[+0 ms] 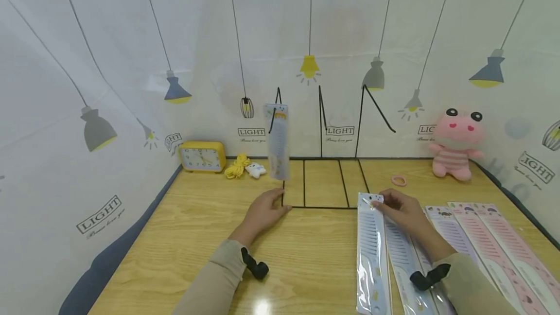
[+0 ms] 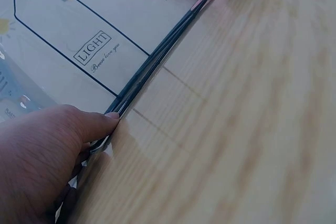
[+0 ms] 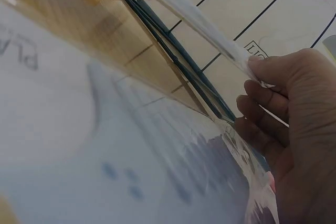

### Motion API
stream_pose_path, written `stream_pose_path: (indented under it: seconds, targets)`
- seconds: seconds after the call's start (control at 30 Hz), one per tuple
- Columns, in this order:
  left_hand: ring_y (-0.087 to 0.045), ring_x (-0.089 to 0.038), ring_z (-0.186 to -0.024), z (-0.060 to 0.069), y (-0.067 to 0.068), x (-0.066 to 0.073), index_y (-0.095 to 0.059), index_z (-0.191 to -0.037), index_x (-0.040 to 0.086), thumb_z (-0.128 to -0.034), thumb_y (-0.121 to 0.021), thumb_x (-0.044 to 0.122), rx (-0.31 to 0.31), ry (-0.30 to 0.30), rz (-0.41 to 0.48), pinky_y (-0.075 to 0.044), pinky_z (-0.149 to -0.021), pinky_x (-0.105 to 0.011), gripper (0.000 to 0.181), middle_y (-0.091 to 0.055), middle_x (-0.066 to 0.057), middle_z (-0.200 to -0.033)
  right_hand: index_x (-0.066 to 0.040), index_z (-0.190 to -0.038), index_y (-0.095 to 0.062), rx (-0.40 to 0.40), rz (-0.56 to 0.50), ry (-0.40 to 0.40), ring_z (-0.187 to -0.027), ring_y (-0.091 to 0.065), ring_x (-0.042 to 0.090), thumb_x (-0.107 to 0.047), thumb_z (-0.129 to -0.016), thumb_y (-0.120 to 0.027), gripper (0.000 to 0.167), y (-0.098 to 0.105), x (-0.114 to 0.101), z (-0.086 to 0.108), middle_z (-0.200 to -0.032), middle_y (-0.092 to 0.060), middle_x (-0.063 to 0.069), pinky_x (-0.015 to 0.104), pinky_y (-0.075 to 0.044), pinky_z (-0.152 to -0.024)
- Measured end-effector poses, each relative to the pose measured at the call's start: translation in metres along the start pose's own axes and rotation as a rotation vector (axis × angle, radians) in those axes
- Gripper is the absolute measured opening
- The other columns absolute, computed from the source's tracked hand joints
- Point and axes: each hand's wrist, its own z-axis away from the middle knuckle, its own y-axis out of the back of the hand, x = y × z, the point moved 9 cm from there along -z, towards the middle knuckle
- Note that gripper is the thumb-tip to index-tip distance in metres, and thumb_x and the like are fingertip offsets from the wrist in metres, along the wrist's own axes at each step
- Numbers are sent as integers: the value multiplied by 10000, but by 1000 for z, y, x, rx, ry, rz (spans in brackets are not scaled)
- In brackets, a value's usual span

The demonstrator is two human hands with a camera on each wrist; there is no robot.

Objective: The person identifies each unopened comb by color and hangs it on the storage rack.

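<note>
My right hand (image 1: 400, 210) pinches the top end of a long pale-blue packet (image 1: 369, 252) in clear plastic, printed with a row of dark lines. In the right wrist view, thumb and forefinger hold the plastic edge. At the front left corner of a black wire rack (image 1: 323, 207), my left hand (image 1: 264, 213) grips the base wire. Its thumb lies on the wire in the left wrist view, with the other fingers partly hidden. A similar blue packet (image 1: 278, 145) hangs from the rack's left hook. Two further hooks rise to its right.
Several packets, blue, lilac and pink (image 1: 477, 247), lie at the right. Behind stand a yellow clock (image 1: 202, 156), yellow cord (image 1: 237, 166), a small white figure (image 1: 255, 170), a pink ring (image 1: 399, 180) and a pink plush toy (image 1: 457, 145). A printed sheet hangs around the wooden table (image 1: 183, 227).
</note>
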Motion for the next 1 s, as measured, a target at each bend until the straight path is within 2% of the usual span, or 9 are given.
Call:
stream_pose_path:
  seconds: [0.13, 0.23, 0.6, 0.87, 0.93, 1.0]
  targets:
    - [-439, -314, -1400, 0, 4, 0, -512, -1484, 125, -974, -637, 462, 3, 4, -5, -346, -1160, -488, 623, -489, -91, -1513, -112, -1085, -695, 18, -89, 26, -845, -626, 112, -321, -965, -706, 241, 2, -3, -2, -956, -698, 34, 185, -497, -739]
    - [-438, -313, -1400, 0, 6, 0, -509, -1487, 123, -977, -630, 468, 3, 5, -6, -347, -1160, -488, 628, -487, -93, -1514, -93, -1094, -692, 13, -112, 10, -863, -625, 104, -326, -970, -697, 264, 2, -3, -4, -972, -696, 51, 178, -497, -753]
    - [-438, -341, -1396, 2, 10, 1, -518, -1476, 98, -979, -636, 443, 14, -11, 7, -347, -1155, -508, 616, -492, -119, -1506, -129, -1102, -715, 9, -94, -70, -868, -628, 145, -453, -940, -702, 362, 1, 1, -6, -980, -712, 24, 210, -496, -738]
    - [-436, -322, -1401, 2, 6, -1, -509, -1485, 115, -976, -641, 449, 14, -5, 38, -346, -1158, -498, 623, -486, -102, -1513, -50, -1136, -692, 54, -342, -196, -893, -642, 40, -425, -910, -747, 441, 9, 4, -6, -975, -716, -92, 203, -556, -751]
    - [-431, -314, -1405, 1, 4, -1, -504, -1490, 121, -976, -638, 456, 6, -1, 39, -343, -1162, -490, 628, -481, -95, -1519, -52, -1118, -671, 62, -395, -199, -906, -640, 23, -407, -918, -743, 413, 13, -3, -6, -964, -701, -117, 192, -562, -772]
    - [-428, -311, -1408, 1, 2, 0, -499, -1494, 123, -978, -635, 456, 2, -1, 37, -341, -1164, -486, 628, -477, -92, -1522, -51, -1099, -657, 64, -463, -168, -916, -656, 30, -354, -931, -739, 356, 17, -14, -7, -961, -701, -114, 203, -577, -789]
